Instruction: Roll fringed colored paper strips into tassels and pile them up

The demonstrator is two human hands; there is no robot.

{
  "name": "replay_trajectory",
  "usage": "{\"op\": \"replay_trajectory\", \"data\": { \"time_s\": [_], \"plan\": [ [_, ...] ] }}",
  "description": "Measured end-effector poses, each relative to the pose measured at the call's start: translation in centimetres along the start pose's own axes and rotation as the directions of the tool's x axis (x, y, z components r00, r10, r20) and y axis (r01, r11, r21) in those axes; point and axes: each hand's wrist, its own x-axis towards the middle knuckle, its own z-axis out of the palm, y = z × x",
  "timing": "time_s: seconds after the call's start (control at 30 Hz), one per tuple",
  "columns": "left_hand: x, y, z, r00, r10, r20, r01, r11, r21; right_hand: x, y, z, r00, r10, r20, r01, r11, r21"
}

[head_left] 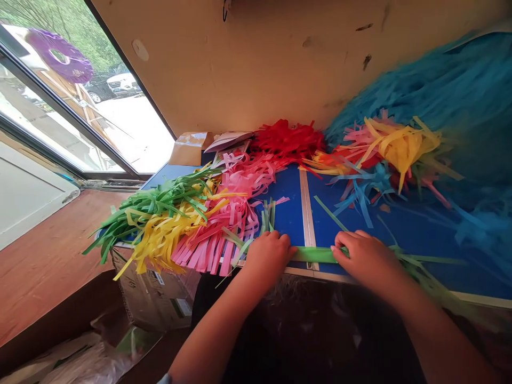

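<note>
A flat green strip [314, 254] stretches between my two hands at the front edge of the blue table [288, 186]. My left hand [270, 256] is closed on its left end, and my right hand [358, 258] is closed on its right end. Cut green fringes stick out beyond both hands. Just left of my left hand lies a pink fringe bundle [240, 186], beside a yellow one [166, 237] and a dark green one [160, 200]. Behind them sits a red fringe bundle [290, 141]. A mixed bundle with yellow strips [404, 146] rests behind my right hand.
A large blue fringe mass [432, 85] fills the right back. Brown envelopes [190, 148] lie by the wall at the table's back left. Below the table's left side stands a cardboard box [154, 293]. A window [116, 112] is at the upper left.
</note>
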Motion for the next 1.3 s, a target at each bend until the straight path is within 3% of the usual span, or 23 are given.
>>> {"op": "replay_trajectory", "data": {
  "time_s": [0.33, 0.57, 0.77, 0.87, 0.93, 1.0, 1.07, 1.1, 1.2, 1.3],
  "plan": [
    [0.1, 0.4, 0.1, 0.999, -0.015, -0.037, 0.017, 0.999, 0.043, 0.0, -0.6, 0.1, 0.998, 0.014, -0.056, -0.017, 0.998, -0.061],
    [0.2, 0.2, 0.9, 0.997, 0.026, -0.068, -0.02, 0.997, 0.081, 0.2, -0.5, 0.2, 0.999, 0.028, -0.034, -0.03, 0.997, -0.069],
    [-0.2, -1.0, 0.4, 0.987, 0.126, -0.102, -0.138, 0.983, -0.119, 0.0, 0.6, 0.5, 0.997, -0.041, -0.068, 0.045, 0.998, 0.05],
    [-0.6, -1.4, 0.2, 0.976, 0.124, -0.181, -0.163, 0.961, -0.221, -0.5, 1.0, 0.4, 0.995, -0.073, -0.075, 0.082, 0.989, 0.124],
    [-0.9, -1.2, 0.2, 0.944, 0.073, -0.322, -0.143, 0.969, -0.199, -0.7, 1.0, 0.4, 0.994, -0.076, -0.078, 0.087, 0.986, 0.139],
    [-1.3, -0.4, 0.2, 0.863, 0.029, -0.505, -0.103, 0.987, -0.12, -0.8, 0.9, 0.6, 0.992, -0.077, -0.1, 0.089, 0.988, 0.126],
    [-1.8, 0.7, 0.5, 0.777, 0.076, -0.625, -0.12, 0.992, -0.029, -0.9, 0.8, 0.8, 0.988, -0.084, -0.128, 0.096, 0.991, 0.091],
    [-2.1, 1.4, 0.7, 0.754, 0.139, -0.642, -0.168, 0.986, 0.015, -0.9, 0.7, 0.8, 0.986, -0.09, -0.141, 0.1, 0.993, 0.068],
    [-2.6, 3.2, 1.9, 0.75, 0.356, -0.557, -0.354, 0.928, 0.116, -0.8, 0.4, 1.0, 0.981, -0.111, -0.162, 0.112, 0.994, -0.004],
    [-2.5, 3.7, 2.9, 0.821, 0.384, -0.422, -0.373, 0.921, 0.111, -0.7, 0.1, 1.0, 0.975, -0.123, -0.183, 0.11, 0.991, -0.078]
  ]
}}
